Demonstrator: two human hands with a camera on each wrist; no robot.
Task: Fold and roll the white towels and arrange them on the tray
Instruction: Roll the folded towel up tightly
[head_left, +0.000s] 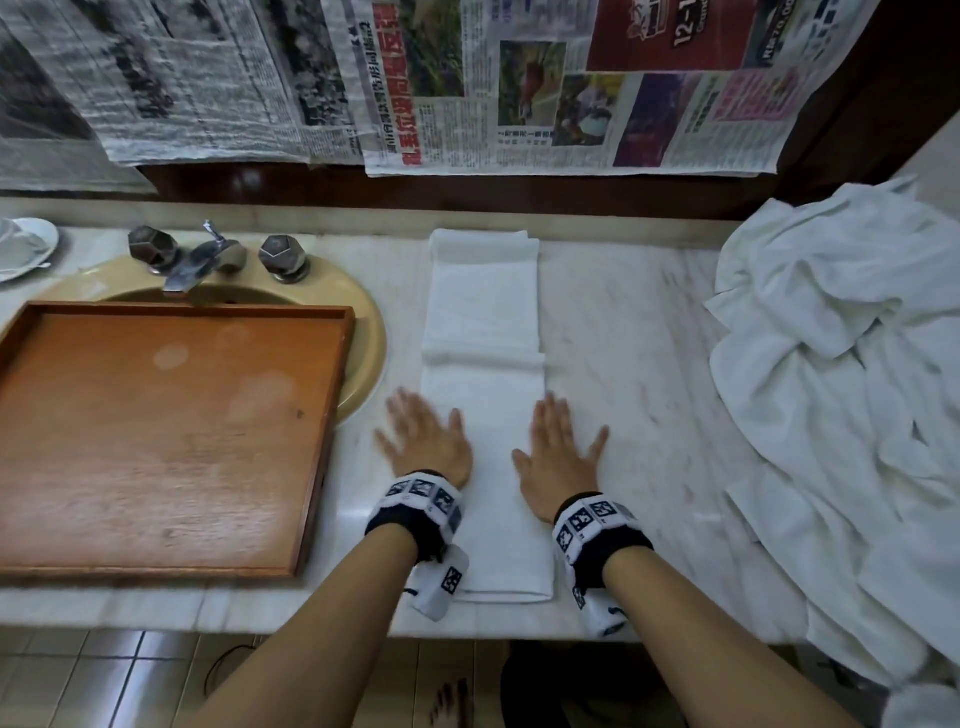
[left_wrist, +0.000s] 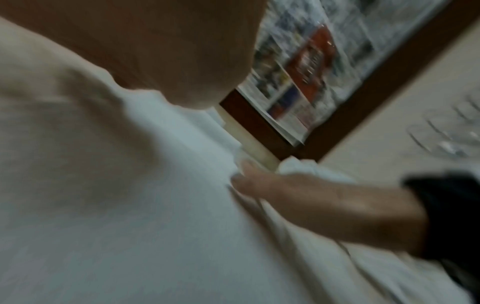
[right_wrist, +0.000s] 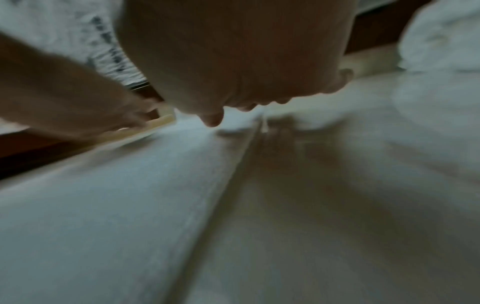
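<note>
A white towel (head_left: 483, 322), folded into a long narrow strip, lies on the marble counter (head_left: 634, 332) and runs from the back wall to the front edge. My left hand (head_left: 423, 434) lies flat with straight fingers on the strip's left edge. My right hand (head_left: 561, 447) lies flat on its right edge. Both are blurred. The wooden tray (head_left: 171, 426) sits to the left, over the sink, with nothing on it. In the left wrist view the towel (left_wrist: 130, 205) fills the frame and my right hand (left_wrist: 298, 195) rests on it. The right wrist view shows the towel (right_wrist: 116, 205) beside bare counter.
A heap of loose white towels (head_left: 852, 395) covers the counter's right end and hangs over its edge. A beige sink (head_left: 363, 322) with a metal faucet (head_left: 202, 260) sits under the tray. A white dish (head_left: 26, 247) stands at the far left. Newspaper sheets (head_left: 519, 83) hang on the back wall.
</note>
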